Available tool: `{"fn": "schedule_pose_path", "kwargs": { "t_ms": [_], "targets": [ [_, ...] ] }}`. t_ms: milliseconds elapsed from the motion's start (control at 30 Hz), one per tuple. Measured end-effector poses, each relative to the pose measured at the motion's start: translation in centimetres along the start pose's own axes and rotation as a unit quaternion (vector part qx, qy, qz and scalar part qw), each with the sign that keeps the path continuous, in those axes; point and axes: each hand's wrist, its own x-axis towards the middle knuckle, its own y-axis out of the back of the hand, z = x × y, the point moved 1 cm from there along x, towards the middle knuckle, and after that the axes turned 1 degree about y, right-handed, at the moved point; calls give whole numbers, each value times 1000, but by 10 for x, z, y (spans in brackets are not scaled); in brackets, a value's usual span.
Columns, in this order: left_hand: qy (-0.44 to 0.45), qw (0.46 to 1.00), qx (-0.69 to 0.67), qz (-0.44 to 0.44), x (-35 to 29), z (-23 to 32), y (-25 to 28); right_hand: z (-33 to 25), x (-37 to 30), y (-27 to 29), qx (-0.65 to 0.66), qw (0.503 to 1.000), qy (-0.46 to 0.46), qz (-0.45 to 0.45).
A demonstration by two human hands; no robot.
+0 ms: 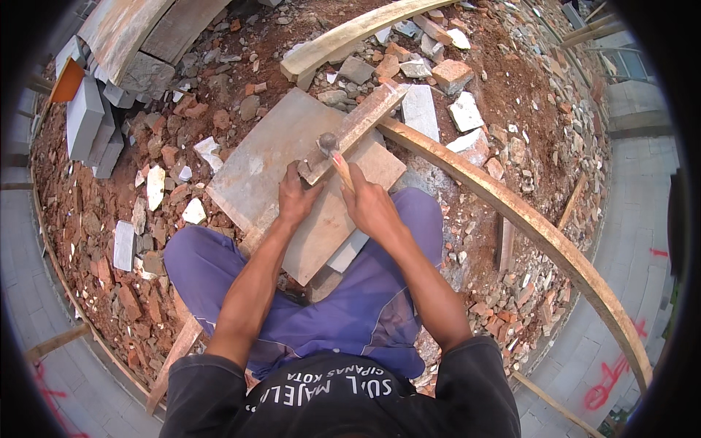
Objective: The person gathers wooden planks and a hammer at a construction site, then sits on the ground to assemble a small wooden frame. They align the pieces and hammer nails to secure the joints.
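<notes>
My right hand [371,206] is closed around the wooden handle of a hammer [341,166]. The hammer's metal head rests against or just over a short length of timber [363,123], near its closer end. At that same end, my left hand [296,198] grips the timber with fingers and thumb on either side; part of the grip is hidden. Under the timber lies a brown wooden board [321,237], tilted across a larger greyish flat panel [255,157]. Both lie in front of me, between my bent knees.
A long timber beam [504,191] runs from the work spot to the lower right. Another beam [343,42] lies at the far side. Grey blocks [87,120] are stacked at the left. Broken bricks [453,75] and rubble cover the soil, with grey block walls [635,219] around.
</notes>
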Motion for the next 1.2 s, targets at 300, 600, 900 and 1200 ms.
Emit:
{"fn": "schedule_pose_path", "kwargs": {
  "t_ms": [300, 600, 900, 1200],
  "targets": [
    [16, 999, -22, -23, 2, -5, 0, -12, -1, -9, -51, 998, -17, 24],
    [46, 999, -11, -17, 0, -5, 3, -80, -10, 30, -24, 995, -16, 90],
    [24, 1000, -18, -9, 1, -7, -3, -55, -21, 5, -122, 992, 9, 34],
    [36, 999, 16, -6, -3, -6, 4, -156, -13, 87, 14, 940, 189, 284]
  ]
}}
